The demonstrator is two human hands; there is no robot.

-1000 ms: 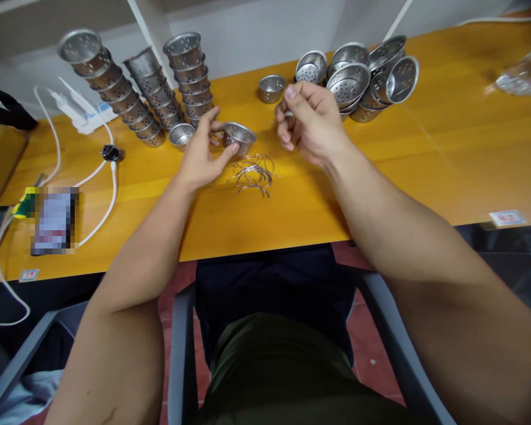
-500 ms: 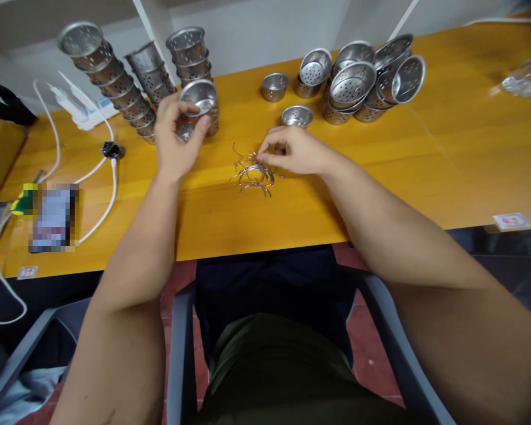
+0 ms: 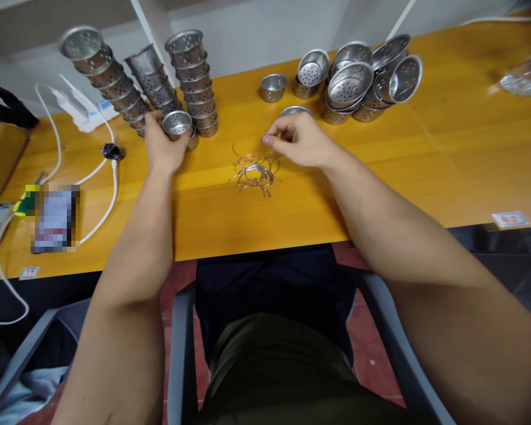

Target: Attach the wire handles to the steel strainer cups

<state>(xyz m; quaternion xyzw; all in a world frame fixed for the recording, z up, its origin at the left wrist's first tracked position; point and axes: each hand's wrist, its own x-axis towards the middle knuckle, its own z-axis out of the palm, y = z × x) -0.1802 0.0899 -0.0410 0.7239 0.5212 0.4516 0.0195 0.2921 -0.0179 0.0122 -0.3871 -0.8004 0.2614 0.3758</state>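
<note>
My left hand (image 3: 166,144) is wrapped round a small perforated metal cup (image 3: 177,122), low over the table in front of the stacks. Another metal cup shows partly beneath or behind it, mostly hidden. My right hand (image 3: 298,139) is closed, thumb and fingertips together, just above a loose pile of thin curved metal wires (image 3: 254,171). Whether a wire is pinched in those fingertips I cannot make out. Right behind this hand sits a metal cup (image 3: 295,110), its front covered by the hand.
Tall stacks of perforated cups stand at the back left: a leaning stack (image 3: 115,79), a middle one (image 3: 153,77) and an upright one (image 3: 199,82). A single cup (image 3: 273,87) and a cluster of cups (image 3: 349,85) are farther right. White cables (image 3: 112,203) and a phone (image 3: 55,218) lie left.
My left hand has moved left and down with the cup, away from the front of the upright stack. My right hand has lifted slightly off the wire pile.
</note>
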